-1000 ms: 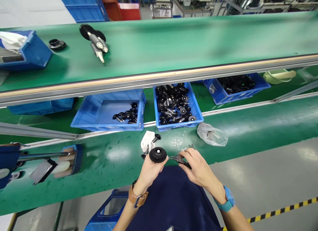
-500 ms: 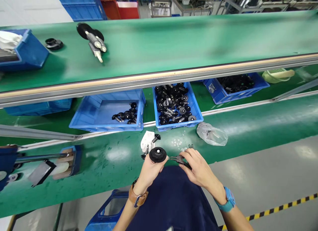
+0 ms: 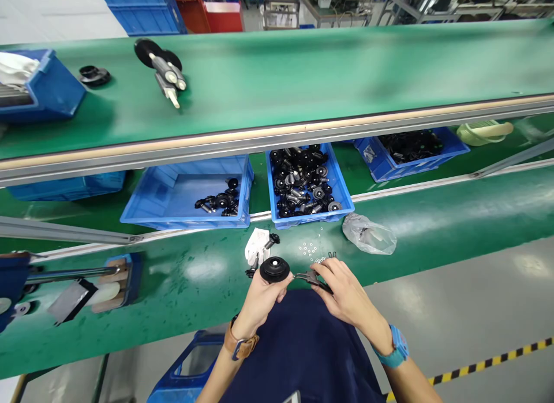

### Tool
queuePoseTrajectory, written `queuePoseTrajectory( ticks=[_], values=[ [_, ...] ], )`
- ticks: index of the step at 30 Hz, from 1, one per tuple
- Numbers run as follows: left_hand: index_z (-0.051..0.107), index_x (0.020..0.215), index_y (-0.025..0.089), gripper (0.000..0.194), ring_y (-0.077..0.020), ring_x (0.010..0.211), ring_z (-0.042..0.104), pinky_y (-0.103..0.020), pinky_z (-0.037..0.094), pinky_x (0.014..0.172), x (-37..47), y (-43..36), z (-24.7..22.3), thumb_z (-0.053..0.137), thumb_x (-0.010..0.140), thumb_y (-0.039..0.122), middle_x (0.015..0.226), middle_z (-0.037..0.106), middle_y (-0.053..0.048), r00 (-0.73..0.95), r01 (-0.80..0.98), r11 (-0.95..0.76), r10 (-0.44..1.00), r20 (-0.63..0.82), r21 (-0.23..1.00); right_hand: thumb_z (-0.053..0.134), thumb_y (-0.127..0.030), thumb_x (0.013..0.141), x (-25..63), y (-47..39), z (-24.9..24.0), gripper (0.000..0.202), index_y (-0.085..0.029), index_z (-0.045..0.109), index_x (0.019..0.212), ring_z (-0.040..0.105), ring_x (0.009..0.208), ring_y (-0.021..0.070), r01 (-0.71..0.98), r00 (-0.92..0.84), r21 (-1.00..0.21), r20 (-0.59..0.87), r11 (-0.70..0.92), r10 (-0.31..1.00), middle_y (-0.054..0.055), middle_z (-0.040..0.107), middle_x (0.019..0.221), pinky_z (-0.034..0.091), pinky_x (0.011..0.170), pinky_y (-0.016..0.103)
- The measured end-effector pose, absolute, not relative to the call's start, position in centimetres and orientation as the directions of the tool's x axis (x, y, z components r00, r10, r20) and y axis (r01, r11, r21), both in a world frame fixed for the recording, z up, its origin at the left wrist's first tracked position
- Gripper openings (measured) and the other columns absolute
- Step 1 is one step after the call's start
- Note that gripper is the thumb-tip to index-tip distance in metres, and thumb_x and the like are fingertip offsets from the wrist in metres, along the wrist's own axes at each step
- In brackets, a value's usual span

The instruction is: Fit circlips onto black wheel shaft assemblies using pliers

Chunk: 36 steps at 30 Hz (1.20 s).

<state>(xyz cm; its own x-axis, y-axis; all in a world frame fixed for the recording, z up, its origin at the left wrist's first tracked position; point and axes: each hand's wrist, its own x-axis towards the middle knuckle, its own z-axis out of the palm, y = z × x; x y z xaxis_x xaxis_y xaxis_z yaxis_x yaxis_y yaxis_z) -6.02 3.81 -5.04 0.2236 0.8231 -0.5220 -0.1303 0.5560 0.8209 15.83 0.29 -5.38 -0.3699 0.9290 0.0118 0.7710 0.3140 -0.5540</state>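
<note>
My left hand [image 3: 264, 296] is closed around a black round part [image 3: 274, 268] with a flared disc and a small pale centre. In my right hand [image 3: 346, 293] is a pair of pliers [image 3: 309, 277], whose thin jaws point left and reach my left thumb and fingertips. A tiny piece seems to sit at the jaw tips, too small to make out. Just beyond my left hand lies a white glove [image 3: 257, 246] with a black and grey part [image 3: 272, 240] on it. Small pale rings [image 3: 308, 249] are scattered on the green bench past the pliers.
A blue bin [image 3: 311, 218] full of black parts stands ahead, beside another blue bin [image 3: 182, 221] with several parts. A clear plastic bag [image 3: 372, 235] lies to the right. A raised green shelf [image 3: 303, 74] crosses above the bins. A clamp-like fixture [image 3: 116, 282] stands left.
Both hands stay nearly where they were. The pliers' tips have shifted very slightly near my left thumb; nothing has been let go.
</note>
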Motion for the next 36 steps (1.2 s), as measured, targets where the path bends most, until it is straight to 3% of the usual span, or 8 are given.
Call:
queuePoseTrajectory(
  ticks=[8,12,17,22,25,28,33,36],
  values=[
    [0.049,0.062,0.019,0.049,-0.0053,0.045,0.035,-0.022,0.027,0.047,-6.1,3.5,-5.2,0.086,0.071,0.048,0.048,0.037,0.009,0.270,-0.241,0.588,0.805,-0.528,0.772,0.055,-0.022,0.101,15.6,0.2,-5.5,0.034,-0.018,0.053,0.134,0.053,0.099,0.0279,0.796,-0.371,-0.479,0.095,0.369,0.924,0.012,0.059,0.111,0.048,0.084,0.044],
    [0.054,0.066,0.018,0.045,-0.0068,0.046,0.037,-0.023,0.030,0.048,-6.2,3.4,-5.3,0.085,0.072,0.051,0.049,0.040,0.008,0.276,-0.184,0.573,0.810,-0.518,0.799,0.055,-0.014,0.094,15.8,0.1,-5.9,0.035,-0.018,0.057,0.128,0.053,0.091,0.0263,0.807,-0.378,-0.446,0.112,0.387,0.919,0.010,0.060,0.104,0.047,0.078,0.041],
    [0.059,0.065,0.018,0.035,-0.0113,0.053,0.048,-0.027,0.043,0.059,-6.5,3.1,-5.6,0.079,0.079,0.044,0.055,0.055,0.003,0.199,0.071,0.401,0.892,-0.407,0.913,0.053,-0.012,0.089,16.4,-0.1,-5.7,0.033,-0.020,0.061,0.121,0.055,0.084,0.0242,0.818,-0.354,-0.425,0.158,0.387,0.922,0.009,0.062,0.099,0.047,0.072,0.039],
    [0.073,0.079,0.018,0.024,-0.0256,0.079,0.069,-0.038,0.056,0.080,-6.7,2.5,-6.5,0.084,0.067,0.035,0.081,0.076,-0.008,0.061,0.199,0.242,0.964,-0.258,0.950,0.056,-0.018,0.093,16.3,-0.5,-4.0,0.029,-0.021,0.061,0.122,0.060,0.088,0.0246,0.799,-0.282,-0.488,0.212,0.352,0.936,0.010,0.064,0.102,0.050,0.075,0.039],
    [0.075,0.082,0.019,0.020,-0.0278,0.083,0.071,-0.039,0.057,0.084,-6.7,2.5,-7.0,0.082,0.066,0.028,0.084,0.077,-0.009,0.076,0.220,0.137,0.985,-0.157,0.966,0.056,-0.019,0.094,15.7,-0.8,-2.9,0.029,-0.022,0.061,0.122,0.061,0.087,0.0244,0.791,-0.270,-0.506,0.215,0.344,0.938,0.009,0.064,0.101,0.050,0.075,0.038],
    [0.073,0.084,0.019,0.010,-0.0237,0.079,0.070,-0.036,0.057,0.081,-6.4,2.9,-6.8,0.073,0.075,0.021,0.085,0.076,-0.008,0.195,0.238,0.049,0.976,-0.097,0.970,0.055,-0.021,0.096,15.1,-1.0,-2.3,0.026,-0.022,0.060,0.121,0.060,0.085,0.0238,0.790,-0.265,-0.521,0.186,0.324,0.946,0.009,0.063,0.099,0.050,0.076,0.039],
    [0.072,0.102,0.018,0.022,-0.0250,0.094,0.070,-0.038,0.056,0.089,-6.0,3.3,-6.1,0.061,0.084,0.015,0.100,0.076,-0.010,0.241,0.276,-0.054,0.970,-0.014,0.960,0.055,-0.024,0.098,14.6,-1.2,-2.2,0.025,-0.022,0.060,0.122,0.059,0.085,0.0239,0.813,-0.218,-0.522,0.138,0.258,0.966,0.009,0.063,0.100,0.050,0.075,0.038],
    [0.074,0.101,0.019,0.024,-0.0247,0.088,0.071,-0.036,0.056,0.084,-5.8,3.2,-6.0,0.060,0.082,0.015,0.095,0.077,-0.009,0.167,0.292,-0.052,0.986,0.003,0.955,0.055,-0.025,0.099,14.2,-1.4,-2.2,0.024,-0.022,0.061,0.122,0.059,0.082,0.0234,0.828,-0.186,-0.514,0.127,0.225,0.974,0.008,0.063,0.098,0.049,0.072,0.038]
  ],
)
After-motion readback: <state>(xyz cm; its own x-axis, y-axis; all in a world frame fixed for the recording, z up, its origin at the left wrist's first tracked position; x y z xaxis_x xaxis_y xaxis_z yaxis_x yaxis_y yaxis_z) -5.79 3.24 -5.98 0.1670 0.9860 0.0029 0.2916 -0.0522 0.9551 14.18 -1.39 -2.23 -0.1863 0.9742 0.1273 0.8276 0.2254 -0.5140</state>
